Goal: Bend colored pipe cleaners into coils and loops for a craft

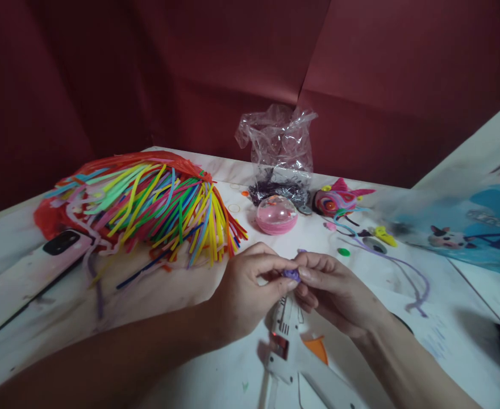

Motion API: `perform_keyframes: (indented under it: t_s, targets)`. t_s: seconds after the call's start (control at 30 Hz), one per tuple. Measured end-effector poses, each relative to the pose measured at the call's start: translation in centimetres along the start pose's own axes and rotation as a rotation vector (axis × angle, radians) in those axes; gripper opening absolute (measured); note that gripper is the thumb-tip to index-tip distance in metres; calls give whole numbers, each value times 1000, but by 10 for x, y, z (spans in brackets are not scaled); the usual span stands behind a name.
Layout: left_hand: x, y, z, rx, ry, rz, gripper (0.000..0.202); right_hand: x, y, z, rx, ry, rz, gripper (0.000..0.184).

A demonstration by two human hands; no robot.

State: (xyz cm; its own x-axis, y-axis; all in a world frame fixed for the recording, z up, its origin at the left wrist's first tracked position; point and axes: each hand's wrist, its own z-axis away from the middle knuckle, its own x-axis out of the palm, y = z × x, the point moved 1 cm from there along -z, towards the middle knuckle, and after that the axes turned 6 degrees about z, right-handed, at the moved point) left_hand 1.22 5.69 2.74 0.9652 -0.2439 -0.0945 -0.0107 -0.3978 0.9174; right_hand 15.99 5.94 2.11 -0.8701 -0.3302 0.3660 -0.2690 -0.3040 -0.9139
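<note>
Between my two hands is a small purple coil of pipe cleaner (291,275), pinched by the fingertips of both. My left hand (250,284) grips it from the left with thumb and forefinger. From the right, my right hand (333,287) closes its thumb and fingers on the coil's edge, and a bit of purple shows above those fingers. Below the hands lies a white hot glue gun (288,358) with a small red light lit; its front end is partly covered by my fingers. An orange piece (317,347) sits at its side.
Colourful pipe cleaners (160,210) spill from a red bag at left, beside a phone (24,278). Behind my hands are a pink dome-lidded case (276,215) and a clear plastic bag (279,142). A pipe-cleaner fish (339,199), purple strand (403,267) and blue bag (475,227) are right.
</note>
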Motion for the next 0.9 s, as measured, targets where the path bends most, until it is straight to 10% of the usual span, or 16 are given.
perform_keyframes:
  t_s: [0.47,0.9]
  targets:
    - [2,-5,-3,-135,33,113,10,4,4,-2,-26,56,-23,26]
    - [2,-10,-3,-220,-47,215,15,4,-6,5,-233,335,586,25]
